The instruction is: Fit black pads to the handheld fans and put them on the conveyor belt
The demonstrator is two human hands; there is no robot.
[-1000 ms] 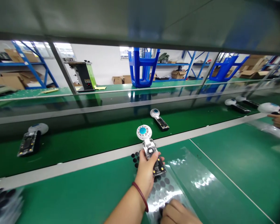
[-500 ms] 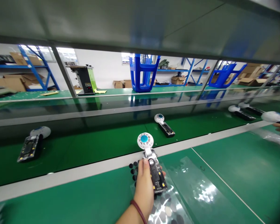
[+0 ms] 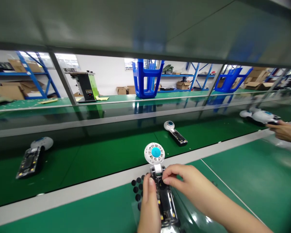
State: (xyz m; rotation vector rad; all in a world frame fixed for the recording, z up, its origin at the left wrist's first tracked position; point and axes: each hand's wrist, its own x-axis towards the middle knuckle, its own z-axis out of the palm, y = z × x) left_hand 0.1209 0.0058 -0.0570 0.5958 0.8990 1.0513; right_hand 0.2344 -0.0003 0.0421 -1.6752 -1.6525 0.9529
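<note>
My left hand (image 3: 149, 204) is closed around a handheld device (image 3: 167, 204) with a dark, clear-cased body showing circuit parts and a round white vented head with a blue centre. Thumb and forefinger of my right hand (image 3: 178, 176) pinch at a black round sticker (image 3: 161, 184) on the upper body, just below the head. The fingertips partly cover this disc. Under and left of the device lies a clear sheet of black round stickers (image 3: 135, 190) on the green bench, mostly hidden by my left hand.
Similar devices lie on the green conveyor belt (image 3: 92, 165): one on the left (image 3: 30, 160), one near the middle (image 3: 178, 136), others at right. A co-worker's hand (image 3: 285, 131) holds one there. A grey shelf (image 3: 135, 26) hangs overhead. Blue stools (image 3: 147, 79) stand behind.
My right hand has come in from the right and now touches the device's upper body, where a black disc shows. The co-worker's hand has moved left over the belt with a device.
</note>
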